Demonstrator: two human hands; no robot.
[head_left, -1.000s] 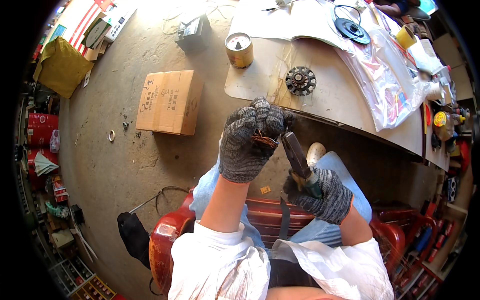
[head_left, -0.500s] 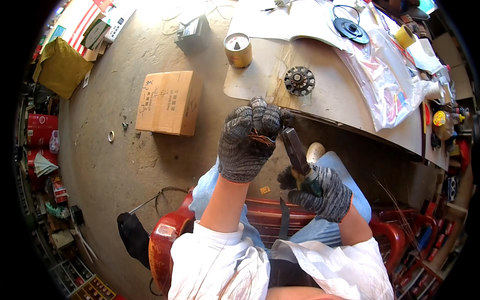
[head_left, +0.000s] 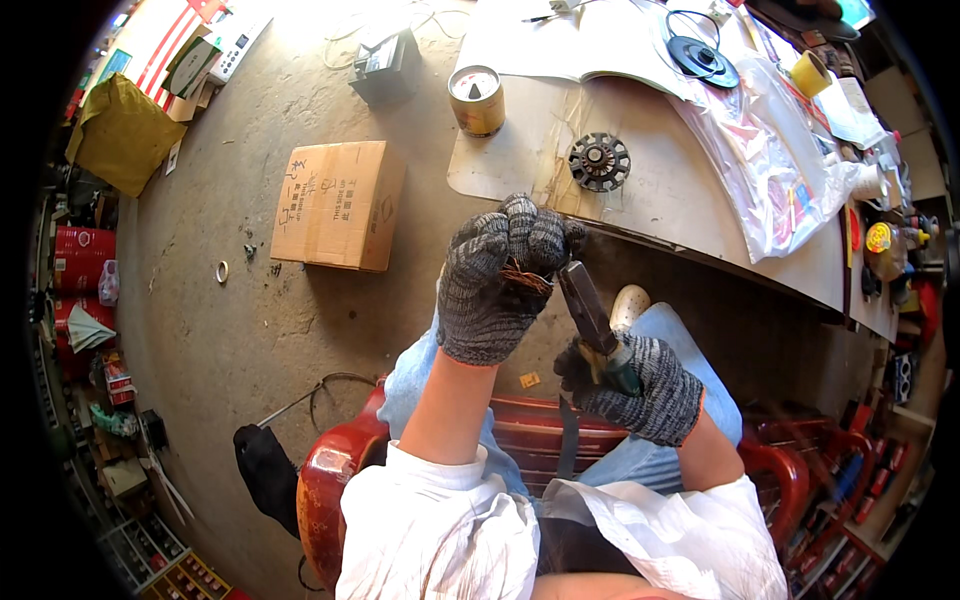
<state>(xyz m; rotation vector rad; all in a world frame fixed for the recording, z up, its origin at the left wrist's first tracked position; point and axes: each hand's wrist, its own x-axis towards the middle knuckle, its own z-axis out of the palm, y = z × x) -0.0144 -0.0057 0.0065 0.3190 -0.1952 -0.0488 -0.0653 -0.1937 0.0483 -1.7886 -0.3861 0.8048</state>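
Note:
My left hand (head_left: pixel 485 290), in a grey knit glove, is closed in front of me near the table's edge. Fine copper wire (head_left: pixel 528 280) shows in its grip; whatever else the fingers enclose is hidden. Close on its right are the long dark jaws of a pair of pliers (head_left: pixel 587 305) with green handles. My gloved right hand (head_left: pixel 655 390) is wrapped round those handles above my right thigh. The jaw tips point up toward the left hand, beside the wire; I cannot tell whether they touch it.
Beyond my hands is a table (head_left: pixel 650 215) with a dark slotted wheel-like part (head_left: pixel 599 162), a yellow can (head_left: pixel 477 102), an open book (head_left: pixel 620 45) and a plastic bag (head_left: pixel 770 170). A cardboard box (head_left: pixel 335 205) stands on the floor, left. The red wooden chair (head_left: pixel 335 465) is under me.
The pliers' jaws have shifted slightly left and down beside my left hand. Both hands keep their grips and have barely moved.

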